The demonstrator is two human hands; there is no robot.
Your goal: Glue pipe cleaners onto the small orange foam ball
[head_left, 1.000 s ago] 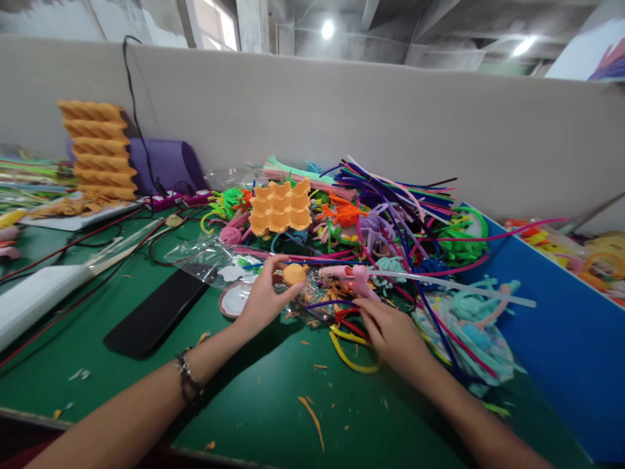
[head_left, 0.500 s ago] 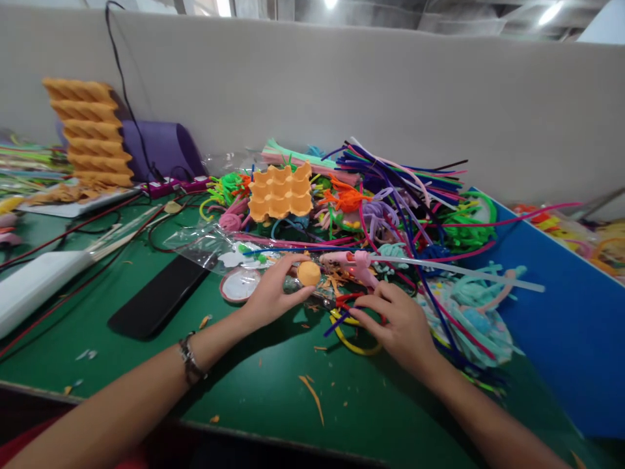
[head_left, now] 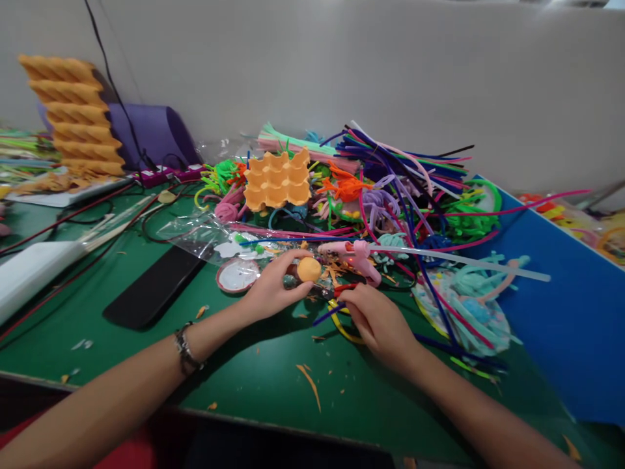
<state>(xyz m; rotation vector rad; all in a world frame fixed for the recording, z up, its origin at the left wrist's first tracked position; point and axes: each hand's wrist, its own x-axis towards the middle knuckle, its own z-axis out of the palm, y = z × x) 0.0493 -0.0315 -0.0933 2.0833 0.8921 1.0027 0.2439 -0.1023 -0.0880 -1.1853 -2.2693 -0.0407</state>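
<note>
Your L hand (head_left: 273,290) pinches a small orange ball (head_left: 309,269) btw thumb and fingertips, held just above the green surface (head_left: 254,391), w/ a bracelet (head_left: 184,348) on that wrist. Your R hand (head_left: 378,319) is curled, fingertips bunched on short pipe-cleaner bits (head_left: 342,291), red and blue, lying over a yellow loop (head_left: 344,331). Can't tell if they're lifted or pressed flat. Ball and bits are near each other but apart, so by the look of it nothing's joined yet: the ball is bare, no stems or trim on it. The pink glue gun (head_left: 359,255) lies unheld just behind both hands, its clear glue stick (head_left: 463,266) poking out to the right. I'd judge you're early on: parts in hand, fixing not done. Further out, a round white lid (head_left: 237,275) and a clear plastic bag (head_left: 195,234) sit to the left, w/ a black flat slab (head_left: 156,286) beside them, prob. a phone. An orange foam tray (head_left: 278,185) and a big pipe-cleaner pile (head_left: 405,172) lie behind, and teal twisted pieces (head_left: 476,296) sit by the blue divider (head_left: 551,326). Orange scraps (head_left: 310,385) dot the surface near you.
</note>
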